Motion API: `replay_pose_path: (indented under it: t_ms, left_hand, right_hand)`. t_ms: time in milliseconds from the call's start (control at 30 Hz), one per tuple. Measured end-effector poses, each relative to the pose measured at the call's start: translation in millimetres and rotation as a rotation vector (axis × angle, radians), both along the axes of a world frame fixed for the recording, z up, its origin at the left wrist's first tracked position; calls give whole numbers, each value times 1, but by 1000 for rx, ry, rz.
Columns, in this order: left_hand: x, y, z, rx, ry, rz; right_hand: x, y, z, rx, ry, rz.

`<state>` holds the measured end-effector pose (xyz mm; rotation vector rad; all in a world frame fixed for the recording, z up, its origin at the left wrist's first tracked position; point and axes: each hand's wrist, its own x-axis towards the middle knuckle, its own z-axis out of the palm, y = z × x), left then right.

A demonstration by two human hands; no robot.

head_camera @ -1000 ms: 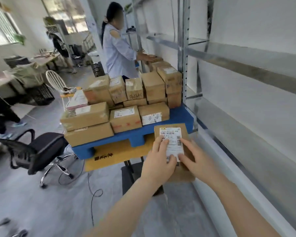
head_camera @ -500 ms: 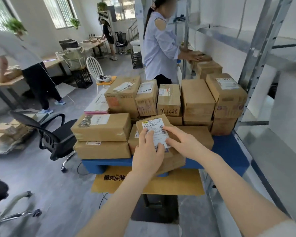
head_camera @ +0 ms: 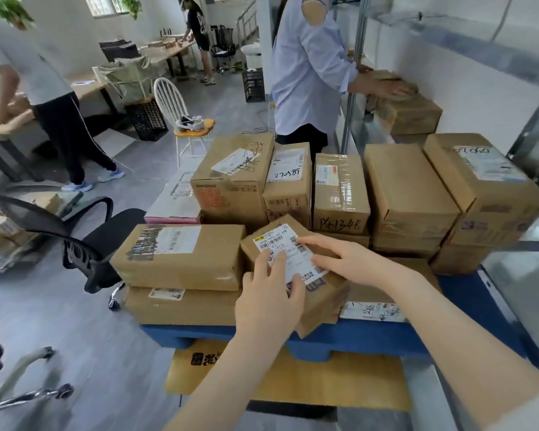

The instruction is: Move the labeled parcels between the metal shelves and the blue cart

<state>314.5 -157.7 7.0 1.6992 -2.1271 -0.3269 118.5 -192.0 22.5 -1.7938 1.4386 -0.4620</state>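
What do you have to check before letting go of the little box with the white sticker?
1. Both hands on the little box: ok, the left hand and right hand rest on top.
2. Box lying flat: not ok, it is tilted.
3. Sticker facing up: ok.
4. Firm support underneath: cannot tell, hidden.
5. Other person out of the way: ok, busy at the metal shelf.
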Motion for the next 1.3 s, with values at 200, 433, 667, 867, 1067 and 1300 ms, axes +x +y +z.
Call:
replay_pose_path:
  t_ms: [200,433,667,867,1067,1300]
  left_hand:
    - [41,-68,15,-96,-308,-212]
    - [45,-73,0,-78,-142,-254]
    - [55,-74,-1,-138,-112,-290]
    - [62,-77,-3,-136,-10,-282]
    - [74,-80,7,-137,121,-273]
    - [160,-122,24,-156,20,214]
  right_hand:
    - [10,9,16,-141,222,-146]
    - [82,53,-3,-348,691,-344]
    - [25,27,5,-216,567,-140]
    - [14,14,0,-238,317,-71]
    - [13,-2,7,-260,291,1]
    - [14,21,-7,-444,136,-222]
